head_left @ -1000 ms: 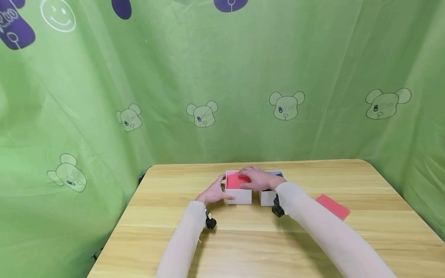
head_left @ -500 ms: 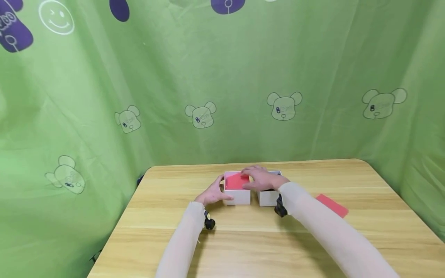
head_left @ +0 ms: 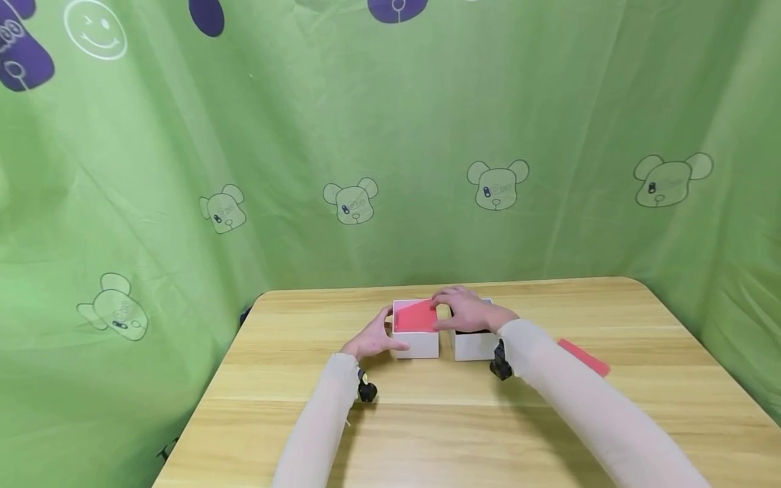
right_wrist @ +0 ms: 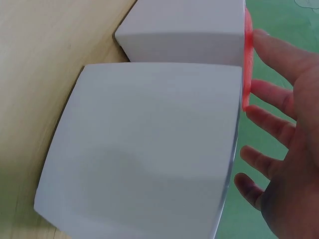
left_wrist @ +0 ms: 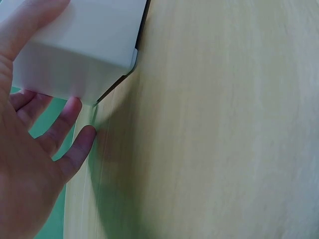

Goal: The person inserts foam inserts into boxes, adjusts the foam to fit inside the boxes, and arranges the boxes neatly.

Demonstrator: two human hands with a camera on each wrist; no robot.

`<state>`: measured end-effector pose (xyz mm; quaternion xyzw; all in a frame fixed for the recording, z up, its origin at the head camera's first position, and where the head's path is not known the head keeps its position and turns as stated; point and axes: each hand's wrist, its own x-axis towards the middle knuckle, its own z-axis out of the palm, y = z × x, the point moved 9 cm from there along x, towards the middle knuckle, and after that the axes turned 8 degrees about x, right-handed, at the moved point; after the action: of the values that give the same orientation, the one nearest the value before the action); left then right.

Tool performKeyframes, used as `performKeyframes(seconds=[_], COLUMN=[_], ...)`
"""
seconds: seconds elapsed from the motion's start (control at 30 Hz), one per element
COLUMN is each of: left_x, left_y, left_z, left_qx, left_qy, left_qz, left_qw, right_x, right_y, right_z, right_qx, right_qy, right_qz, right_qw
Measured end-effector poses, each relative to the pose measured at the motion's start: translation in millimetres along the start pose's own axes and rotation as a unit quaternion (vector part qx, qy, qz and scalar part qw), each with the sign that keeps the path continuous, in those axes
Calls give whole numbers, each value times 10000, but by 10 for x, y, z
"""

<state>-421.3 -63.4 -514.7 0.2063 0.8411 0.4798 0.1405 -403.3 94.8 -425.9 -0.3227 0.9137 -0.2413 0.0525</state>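
Observation:
A small white open box (head_left: 417, 344) stands near the table's far edge. My left hand (head_left: 373, 337) grips its left side, thumb on the front wall; in the left wrist view the fingertips lie at the box's (left_wrist: 84, 74) side. A thin red sheet (head_left: 416, 317) lies over the box opening, its right side raised. With thumb and fingers my right hand (head_left: 466, 310) holds that raised side; the right wrist view has the thumb at one end of the red edge (right_wrist: 248, 50) and fingertips near the other. The hand reaches over a second white box (head_left: 472, 347), dark inside and partly hidden.
Another red sheet (head_left: 584, 358) lies on the wooden table (head_left: 427, 434) at the right, partly behind my right sleeve (head_left: 586, 400). A green printed curtain (head_left: 427, 244) hangs behind the table and along both sides. Only a narrow gap separates the two boxes.
My right hand has shifted slightly right and up, and the right side of the red sheet has risen out of the box with it. The left hand keeps its hold.

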Motion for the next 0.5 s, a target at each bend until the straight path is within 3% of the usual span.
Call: performKeyframes(seconds=[0.33,0.5], left_x=[4,25], left_y=[-21,-30], left_z=[-44,-14], left_qx=[18,-52], left_qy=[33,-45], left_qz=[-55,-42], left_qw=[10000,10000], right_x=[56,74], right_y=[-56,-25], right_z=[37,118], right_qx=[-202,-181], right_qy=[-68,-248], right_qz=[-205,37], right_qw=[9996,9995])
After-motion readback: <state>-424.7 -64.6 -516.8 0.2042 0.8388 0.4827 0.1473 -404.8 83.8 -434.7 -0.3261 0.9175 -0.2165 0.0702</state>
